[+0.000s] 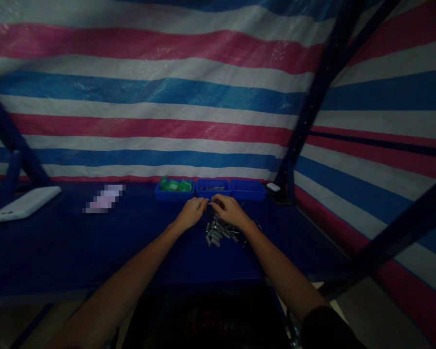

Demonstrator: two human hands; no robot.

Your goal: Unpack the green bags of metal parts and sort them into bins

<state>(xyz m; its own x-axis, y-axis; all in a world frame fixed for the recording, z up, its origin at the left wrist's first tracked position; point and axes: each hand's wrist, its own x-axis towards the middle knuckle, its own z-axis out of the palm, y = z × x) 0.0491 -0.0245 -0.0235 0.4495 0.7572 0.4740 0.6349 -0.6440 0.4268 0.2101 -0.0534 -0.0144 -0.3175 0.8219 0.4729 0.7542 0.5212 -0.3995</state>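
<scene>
My left hand (194, 211) is closed in a pinch just in front of the bins, its fingertips close to those of my right hand (230, 209). My right hand is pinched too, and something small and thin shows between the two sets of fingertips, too small and dark to name. Below and between the hands lies a pile of small grey cylindrical parts (215, 236) and thin metal pins (233, 235). Part of the pile is hidden by my right hand and forearm.
Behind the hands stand three blue bins: one with green plastic packets (175, 185), a middle bin (213, 195) with small metal parts, and a right bin (247, 190). A white device (27, 203) lies at the left of the blue table (131, 252); a small white case (273, 186) sits right.
</scene>
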